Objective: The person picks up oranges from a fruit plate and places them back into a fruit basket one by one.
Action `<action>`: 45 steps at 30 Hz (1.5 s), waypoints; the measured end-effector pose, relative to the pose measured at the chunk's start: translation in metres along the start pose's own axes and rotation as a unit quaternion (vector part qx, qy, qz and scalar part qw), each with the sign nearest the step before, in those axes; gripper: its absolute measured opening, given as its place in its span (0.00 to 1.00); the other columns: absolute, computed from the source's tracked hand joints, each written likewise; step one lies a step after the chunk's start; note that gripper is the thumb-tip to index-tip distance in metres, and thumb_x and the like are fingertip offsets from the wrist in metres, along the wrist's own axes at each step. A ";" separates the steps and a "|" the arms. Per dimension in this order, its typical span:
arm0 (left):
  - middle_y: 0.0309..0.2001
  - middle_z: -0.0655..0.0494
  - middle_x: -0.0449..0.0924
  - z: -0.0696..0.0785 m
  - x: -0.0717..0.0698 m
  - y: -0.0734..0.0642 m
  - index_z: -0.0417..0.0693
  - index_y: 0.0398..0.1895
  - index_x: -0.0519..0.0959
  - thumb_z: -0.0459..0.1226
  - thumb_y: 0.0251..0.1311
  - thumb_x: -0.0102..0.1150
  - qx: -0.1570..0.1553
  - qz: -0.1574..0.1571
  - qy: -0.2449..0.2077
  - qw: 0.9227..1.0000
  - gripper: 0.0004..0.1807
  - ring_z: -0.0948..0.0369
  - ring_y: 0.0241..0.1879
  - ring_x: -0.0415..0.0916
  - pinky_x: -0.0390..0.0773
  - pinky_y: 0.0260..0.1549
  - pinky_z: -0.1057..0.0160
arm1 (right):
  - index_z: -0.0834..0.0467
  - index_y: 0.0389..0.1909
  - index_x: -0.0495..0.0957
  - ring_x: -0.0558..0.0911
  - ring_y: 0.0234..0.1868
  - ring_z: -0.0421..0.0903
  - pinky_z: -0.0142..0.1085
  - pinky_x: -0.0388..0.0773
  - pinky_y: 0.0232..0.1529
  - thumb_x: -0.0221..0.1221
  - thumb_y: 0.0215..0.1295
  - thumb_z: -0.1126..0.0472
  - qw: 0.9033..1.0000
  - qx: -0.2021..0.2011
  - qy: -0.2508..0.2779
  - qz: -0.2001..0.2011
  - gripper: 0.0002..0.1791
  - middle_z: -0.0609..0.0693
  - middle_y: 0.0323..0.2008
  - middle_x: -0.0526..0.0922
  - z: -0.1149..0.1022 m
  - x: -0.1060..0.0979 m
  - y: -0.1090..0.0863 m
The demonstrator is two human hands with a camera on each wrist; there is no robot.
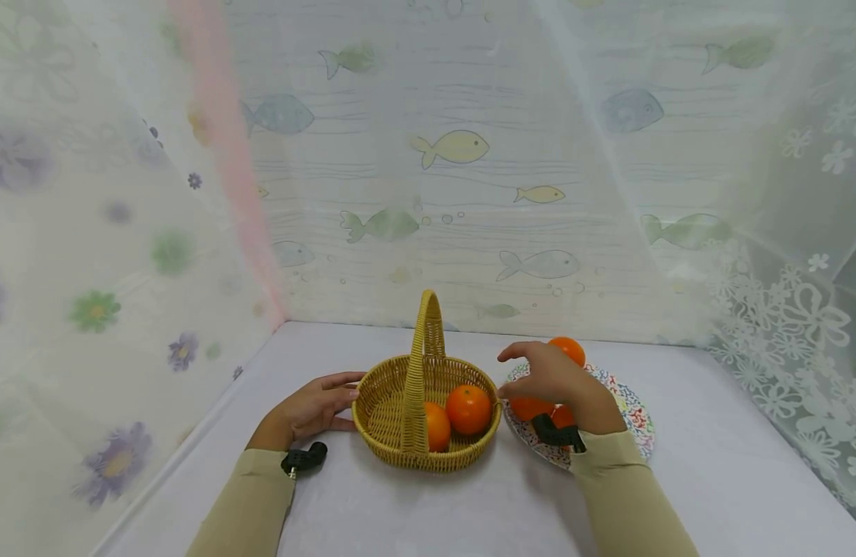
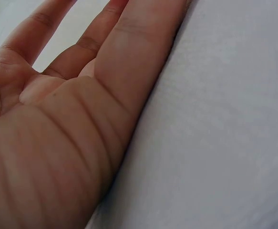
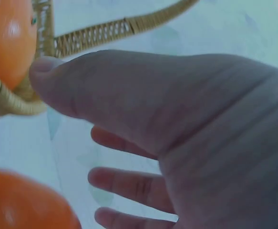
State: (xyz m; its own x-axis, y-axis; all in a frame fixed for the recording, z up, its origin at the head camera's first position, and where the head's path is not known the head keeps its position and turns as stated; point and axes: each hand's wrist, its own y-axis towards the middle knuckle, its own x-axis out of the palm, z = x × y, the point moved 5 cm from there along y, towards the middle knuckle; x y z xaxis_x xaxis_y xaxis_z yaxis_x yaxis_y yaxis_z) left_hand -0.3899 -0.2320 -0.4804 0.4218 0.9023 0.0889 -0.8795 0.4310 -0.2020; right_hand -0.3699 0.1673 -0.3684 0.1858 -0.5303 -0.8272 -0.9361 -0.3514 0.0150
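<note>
A yellow wicker basket (image 1: 428, 460) with a tall arched handle holds two oranges (image 1: 468, 409), one partly behind the handle. My left hand (image 1: 321, 406) lies at the basket's left side, fingertips right at the rim; the left wrist view shows its fingers (image 2: 139, 52) loosely extended. At the right, my right hand (image 1: 556, 379) hovers between basket and plate with its fingers apart and nothing in them. In the right wrist view the thumb (image 3: 100, 86) overlaps the basket rim (image 3: 24, 106), and another orange (image 3: 24, 202) shows below.
A round plate (image 1: 640, 422) with a colourful speckled pattern stands to the right, partly under my right forearm. Several oranges (image 1: 569, 351) are on it, some hidden by the hand. A white cloth covers the table (image 1: 428, 518); a fish-print curtain (image 1: 456, 193) hangs behind.
</note>
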 end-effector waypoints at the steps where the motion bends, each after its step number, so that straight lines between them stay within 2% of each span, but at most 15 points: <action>1: 0.67 0.52 0.78 0.000 0.000 0.000 0.48 0.78 0.64 0.37 0.74 0.59 0.000 0.000 0.001 1.000 0.32 0.56 0.59 0.82 0.85 0.53 0.42 | 0.49 0.60 0.81 0.84 0.51 0.51 0.51 0.83 0.56 0.78 0.53 0.49 1.000 0.003 -0.001 -0.001 0.33 0.55 0.64 0.80 0.003 0.000 0.000; 3: 0.67 0.52 0.78 0.001 0.000 0.000 0.47 0.78 0.64 0.37 0.74 0.59 0.000 0.000 0.001 1.000 0.32 0.56 0.59 0.82 0.85 0.53 0.42 | 0.50 0.60 0.81 0.84 0.52 0.52 0.51 0.83 0.56 0.78 0.54 0.50 1.000 0.013 0.000 -0.003 0.32 0.56 0.64 0.80 0.010 -0.001 0.001; 6: 0.67 0.52 0.78 0.001 0.001 0.000 0.47 0.78 0.64 0.38 0.74 0.59 0.001 -0.004 0.003 1.000 0.32 0.56 0.59 0.81 0.85 0.54 0.42 | 0.49 0.60 0.81 0.79 0.60 0.56 0.54 0.81 0.60 0.78 0.54 0.50 1.000 0.025 -0.008 -0.006 0.31 0.57 0.66 0.79 0.021 -0.002 0.001; 13: 0.69 0.51 0.76 0.000 -0.001 0.001 0.46 0.79 0.63 0.37 0.75 0.57 0.007 -0.016 0.009 1.000 0.32 0.56 0.60 0.81 0.85 0.53 0.42 | 0.54 0.63 0.80 0.79 0.59 0.53 0.55 0.80 0.61 0.77 0.52 0.53 0.999 0.041 -0.011 -0.034 0.35 0.58 0.65 0.79 0.035 -0.002 -0.004; 16: 0.69 0.50 0.76 0.000 -0.001 0.000 0.46 0.79 0.63 0.37 0.75 0.58 0.006 -0.016 0.003 1.000 0.32 0.55 0.60 0.81 0.85 0.53 0.42 | 0.52 0.63 0.80 0.79 0.59 0.52 0.53 0.80 0.60 0.79 0.50 0.52 0.997 0.056 -0.008 -0.047 0.36 0.58 0.65 0.79 0.038 -0.001 -0.007; 23: 0.69 0.52 0.76 -0.001 -0.001 0.000 0.46 0.79 0.62 0.37 0.75 0.58 0.009 -0.022 -0.004 1.000 0.33 0.57 0.61 0.80 0.84 0.54 0.41 | 0.49 0.59 0.81 0.81 0.52 0.50 0.47 0.82 0.52 0.80 0.46 0.50 0.994 0.083 0.015 -0.067 0.35 0.56 0.61 0.80 0.040 0.000 -0.011; 34: 0.70 0.52 0.74 -0.001 0.002 -0.001 0.44 0.80 0.60 0.37 0.76 0.57 0.008 -0.032 -0.007 0.999 0.33 0.57 0.61 0.80 0.84 0.55 0.41 | 0.45 0.57 0.82 0.80 0.50 0.49 0.45 0.81 0.49 0.81 0.45 0.47 0.991 0.105 0.023 -0.075 0.34 0.51 0.54 0.82 0.044 0.005 -0.015; 45: 0.69 0.52 0.75 -0.001 -0.002 0.004 0.45 0.79 0.62 0.36 0.75 0.57 0.011 -0.026 -0.002 1.000 0.32 0.57 0.59 0.81 0.84 0.54 0.43 | 0.50 0.59 0.81 0.80 0.53 0.51 0.46 0.82 0.51 0.80 0.48 0.49 0.992 0.088 0.029 -0.083 0.35 0.56 0.60 0.80 0.041 0.001 -0.013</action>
State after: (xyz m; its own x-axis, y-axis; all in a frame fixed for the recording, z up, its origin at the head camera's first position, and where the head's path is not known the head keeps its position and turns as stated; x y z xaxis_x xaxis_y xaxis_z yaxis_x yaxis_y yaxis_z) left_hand -0.3934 -0.2318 -0.4827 0.4669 0.8784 0.1021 -0.8606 0.4779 -0.1762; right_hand -0.3702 0.2031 -0.3928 0.3532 -0.5223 -0.7762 -0.9282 -0.2993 -0.2210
